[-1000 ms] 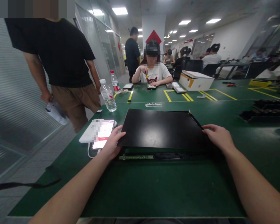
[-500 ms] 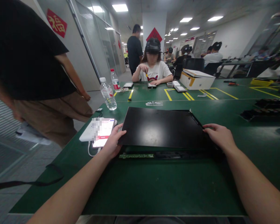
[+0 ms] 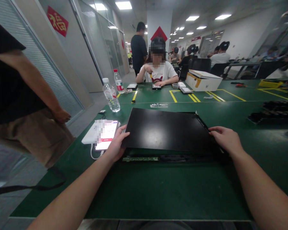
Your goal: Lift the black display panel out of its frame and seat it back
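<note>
A flat black panel (image 3: 165,129) is held tilted over the green table (image 3: 168,191). My left hand (image 3: 118,142) grips its left edge, thumb on top, with the other fingers partly hidden. At the right side my right hand (image 3: 227,139) pinches the edge, where a thin dark frame strip (image 3: 201,123) runs beside the panel. Beneath the panel's near edge lies a dark tray-like part with a green circuit strip (image 3: 140,159); the panel covers most of it. A lit phone (image 3: 107,135) rests just left of my left hand.
A white box-like device (image 3: 90,135) with a cable lies by the phone. Two bottles (image 3: 111,97) (image 3: 118,82) stand behind. Across the table a person (image 3: 158,70) works on a small device. Black parts (image 3: 273,111) lie right; a carton (image 3: 203,81) sits farther back. Another person stands left.
The person standing at the left has moved farther left and nearer. My hands and the panel have hardly moved.
</note>
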Tool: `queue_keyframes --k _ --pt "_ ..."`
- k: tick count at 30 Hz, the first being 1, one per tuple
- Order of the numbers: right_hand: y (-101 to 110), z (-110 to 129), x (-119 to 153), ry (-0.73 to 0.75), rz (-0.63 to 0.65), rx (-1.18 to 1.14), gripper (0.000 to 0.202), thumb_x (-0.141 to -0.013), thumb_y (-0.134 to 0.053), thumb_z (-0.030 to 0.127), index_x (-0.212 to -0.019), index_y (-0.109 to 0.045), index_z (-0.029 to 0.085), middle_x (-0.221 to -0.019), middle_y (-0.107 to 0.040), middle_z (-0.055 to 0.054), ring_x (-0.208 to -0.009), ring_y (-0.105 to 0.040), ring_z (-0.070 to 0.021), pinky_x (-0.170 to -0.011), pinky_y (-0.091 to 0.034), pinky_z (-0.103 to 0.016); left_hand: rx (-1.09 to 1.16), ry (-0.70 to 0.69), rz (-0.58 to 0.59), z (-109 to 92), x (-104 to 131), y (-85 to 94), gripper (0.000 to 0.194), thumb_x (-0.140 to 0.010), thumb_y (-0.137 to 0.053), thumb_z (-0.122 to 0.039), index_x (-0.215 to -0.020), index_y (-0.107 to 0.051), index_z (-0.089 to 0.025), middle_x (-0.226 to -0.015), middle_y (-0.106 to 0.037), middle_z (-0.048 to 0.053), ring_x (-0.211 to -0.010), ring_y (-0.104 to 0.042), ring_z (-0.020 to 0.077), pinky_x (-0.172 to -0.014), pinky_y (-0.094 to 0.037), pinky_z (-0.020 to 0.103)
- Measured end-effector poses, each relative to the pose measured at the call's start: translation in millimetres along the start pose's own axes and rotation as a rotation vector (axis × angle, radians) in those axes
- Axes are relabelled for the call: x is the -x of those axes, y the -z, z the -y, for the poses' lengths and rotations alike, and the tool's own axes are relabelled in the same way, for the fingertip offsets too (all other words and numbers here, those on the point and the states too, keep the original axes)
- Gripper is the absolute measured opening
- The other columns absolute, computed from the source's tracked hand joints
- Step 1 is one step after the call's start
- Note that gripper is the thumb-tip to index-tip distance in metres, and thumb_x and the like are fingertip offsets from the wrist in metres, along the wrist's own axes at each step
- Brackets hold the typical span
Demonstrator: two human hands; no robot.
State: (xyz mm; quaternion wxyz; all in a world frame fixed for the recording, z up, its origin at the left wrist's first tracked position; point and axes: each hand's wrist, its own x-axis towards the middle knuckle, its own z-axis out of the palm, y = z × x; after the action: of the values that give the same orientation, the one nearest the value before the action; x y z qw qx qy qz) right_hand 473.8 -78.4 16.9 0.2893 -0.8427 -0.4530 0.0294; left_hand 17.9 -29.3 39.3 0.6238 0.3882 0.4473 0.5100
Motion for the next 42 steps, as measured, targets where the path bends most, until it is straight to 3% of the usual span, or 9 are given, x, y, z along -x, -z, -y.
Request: queue_keyframes --k 12,22,31,42 --pt "4.3 5.5 3.0 -0.02 0.027 0.017 0.025 -0.079 -0.063 0.035 -0.09 -0.084 0.029 -0.087 -0.078 -0.008 -0.082 -0.068 -0.0283 -0.071 -0.047 -0.04 0.01 0.04 -0.028 -1.5 0.6 -1.9 0.061 -0.07 -0.079 -0.022 -0.128 -0.061 -0.022 -0.105 -0.078 0.004 -0.091 -0.074 0.0257 -0.066 -0.054 0.029" --pt "-0.5 -4.2 -1.3 0.012 -0.016 0.007 0.022 -0.076 -0.066 0.036 -0.085 -0.083 0.028 -0.084 -0.078 -0.008 -0.077 -0.068 -0.027 -0.067 -0.048 -0.039 0.028 0.069 -0.055 -1.8 -1.3 -2.1 0.056 -0.074 -0.075 -0.015 -0.128 -0.062 -0.021 -0.098 -0.078 0.004 -0.083 -0.074 0.0221 -0.066 -0.056 0.028" --pt "3.8 2.9 1.2 -0.014 0.046 0.075 0.028 -0.081 -0.061 0.037 -0.092 -0.085 0.027 -0.093 -0.08 -0.008 -0.086 -0.07 -0.0297 -0.072 -0.049 -0.04 -0.006 0.037 -0.061 -0.2 -1.2 -4.4 0.055 -0.074 -0.072 -0.016 -0.127 -0.06 -0.02 -0.093 -0.077 0.002 -0.079 -0.074 0.0217 -0.065 -0.055 0.028" --pt "7.1 6.8 2.2 -0.069 0.051 0.003 0.02 -0.076 -0.065 0.035 -0.084 -0.083 0.028 -0.09 -0.079 -0.007 -0.09 -0.07 -0.0286 -0.079 -0.051 -0.04 -0.044 0.028 -0.048 1.9 -1.0 -3.4 0.054 -0.076 -0.071 -0.017 -0.129 -0.06 -0.02 -0.098 -0.078 0.003 -0.086 -0.076 0.0239 -0.07 -0.057 0.031"
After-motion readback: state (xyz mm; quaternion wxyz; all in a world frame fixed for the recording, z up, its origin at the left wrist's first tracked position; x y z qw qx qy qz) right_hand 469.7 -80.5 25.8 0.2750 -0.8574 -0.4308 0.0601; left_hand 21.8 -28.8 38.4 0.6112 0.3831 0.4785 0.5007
